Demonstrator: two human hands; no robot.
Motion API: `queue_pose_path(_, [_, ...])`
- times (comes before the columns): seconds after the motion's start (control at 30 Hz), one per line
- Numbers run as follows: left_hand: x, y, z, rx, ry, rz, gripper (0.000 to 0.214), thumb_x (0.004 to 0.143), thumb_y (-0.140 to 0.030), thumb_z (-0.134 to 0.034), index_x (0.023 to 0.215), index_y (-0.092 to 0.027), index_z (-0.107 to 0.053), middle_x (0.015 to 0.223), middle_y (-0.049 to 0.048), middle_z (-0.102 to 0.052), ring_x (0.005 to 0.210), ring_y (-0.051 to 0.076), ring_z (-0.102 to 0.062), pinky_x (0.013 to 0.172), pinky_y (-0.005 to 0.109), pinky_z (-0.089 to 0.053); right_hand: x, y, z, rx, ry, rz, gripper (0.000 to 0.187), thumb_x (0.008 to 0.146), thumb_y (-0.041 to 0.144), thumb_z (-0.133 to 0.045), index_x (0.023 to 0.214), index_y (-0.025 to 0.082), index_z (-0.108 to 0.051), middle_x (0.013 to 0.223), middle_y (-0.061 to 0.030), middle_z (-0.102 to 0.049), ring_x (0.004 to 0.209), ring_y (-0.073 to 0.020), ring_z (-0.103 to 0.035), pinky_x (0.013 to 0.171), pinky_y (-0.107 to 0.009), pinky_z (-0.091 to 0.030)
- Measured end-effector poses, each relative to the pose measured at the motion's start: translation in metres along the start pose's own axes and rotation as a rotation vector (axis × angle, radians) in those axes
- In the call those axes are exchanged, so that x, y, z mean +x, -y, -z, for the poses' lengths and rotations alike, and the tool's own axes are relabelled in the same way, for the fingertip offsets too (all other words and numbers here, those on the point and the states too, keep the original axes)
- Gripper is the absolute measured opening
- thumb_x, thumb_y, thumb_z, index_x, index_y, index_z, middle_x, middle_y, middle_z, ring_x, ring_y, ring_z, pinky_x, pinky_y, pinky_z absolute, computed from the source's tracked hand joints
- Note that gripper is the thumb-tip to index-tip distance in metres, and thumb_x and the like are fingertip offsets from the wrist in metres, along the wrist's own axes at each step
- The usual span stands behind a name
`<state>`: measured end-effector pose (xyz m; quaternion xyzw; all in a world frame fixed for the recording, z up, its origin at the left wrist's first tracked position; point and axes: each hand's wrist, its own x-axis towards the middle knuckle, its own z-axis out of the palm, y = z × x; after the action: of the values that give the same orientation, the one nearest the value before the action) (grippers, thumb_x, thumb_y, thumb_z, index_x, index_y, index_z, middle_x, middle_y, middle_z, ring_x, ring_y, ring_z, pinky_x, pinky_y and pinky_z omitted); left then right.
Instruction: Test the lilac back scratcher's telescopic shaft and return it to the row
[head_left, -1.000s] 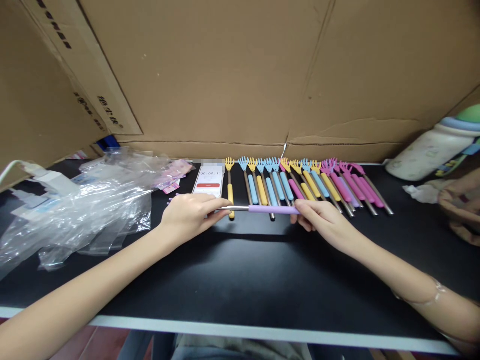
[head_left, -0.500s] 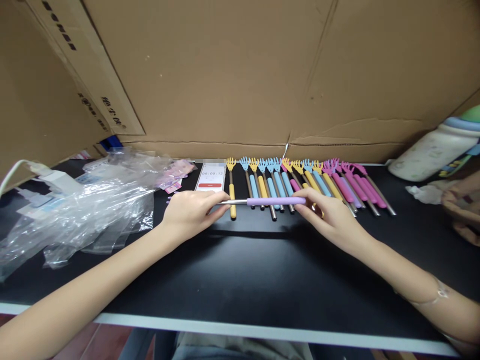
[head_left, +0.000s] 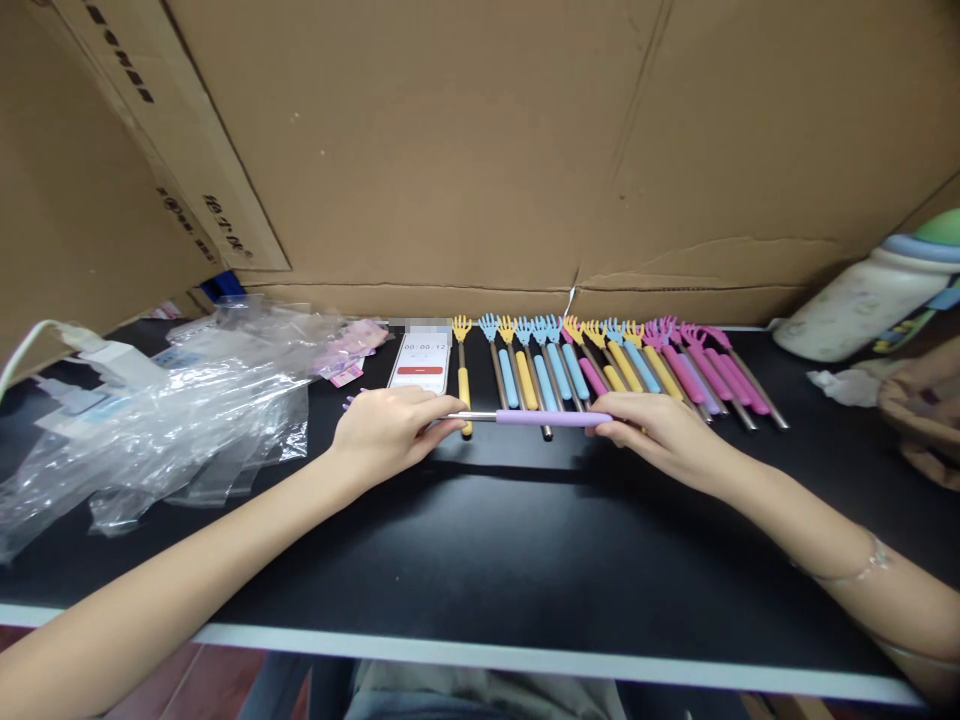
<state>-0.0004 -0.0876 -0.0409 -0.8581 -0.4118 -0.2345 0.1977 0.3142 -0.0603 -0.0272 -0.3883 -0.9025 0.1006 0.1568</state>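
A small packing station, improvised rather than an equipped shop. Flattened cardboard sheets wall in the black tabletop from 9 to 3 o'clock. At 12 o'clock lies a row of identical back scratchers in yellow, blue and pink; at 10 o'clock a heap of clear plastic bags; beside it a phone showing a running timer.

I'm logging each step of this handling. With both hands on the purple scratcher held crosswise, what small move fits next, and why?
Probably push the two ends together. The left hand pinches the metal rod, the right hand grips the purple scratcher by its sleeve, and bare rod shows between them, while the row of scratchers behind lies collapsed.
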Motion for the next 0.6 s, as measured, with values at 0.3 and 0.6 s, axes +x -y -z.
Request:
queue_pose_path(0.3, [-0.001, -0.001, -0.003, 0.001, 0.000, -0.004, 0.025, 0.090, -0.039, -0.043, 0.093, -0.027, -0.065, 0.075, -0.0036, -0.068, 0.064, 0.011, -0.061, 0.045, 0.019, -0.033, 0.001, 0.004, -0.008, 0.180, 0.055, -0.026, 0.043, 0.093, 0.042, -0.026, 0.077, 0.018, -0.058, 0.061, 0.0008, -0.053, 0.059, -0.0111, -0.050, 0.061, -0.023, -0.035])
queue_pose_path(0.6, [0.002, -0.005, -0.001, 0.016, 0.003, -0.008, 0.024, 0.089, -0.036, -0.043, 0.087, -0.025, -0.064, 0.065, -0.0028, -0.064, 0.058, 0.011, -0.058, 0.045, 0.020, -0.028, 0.001, 0.011, -0.006, -0.038, 0.041, -0.029, 0.033, 0.093, 0.037, -0.030, 0.082, 0.020, -0.055, 0.074, -0.0016, -0.061, 0.066, -0.0132, -0.056, 0.062, -0.024, -0.037])
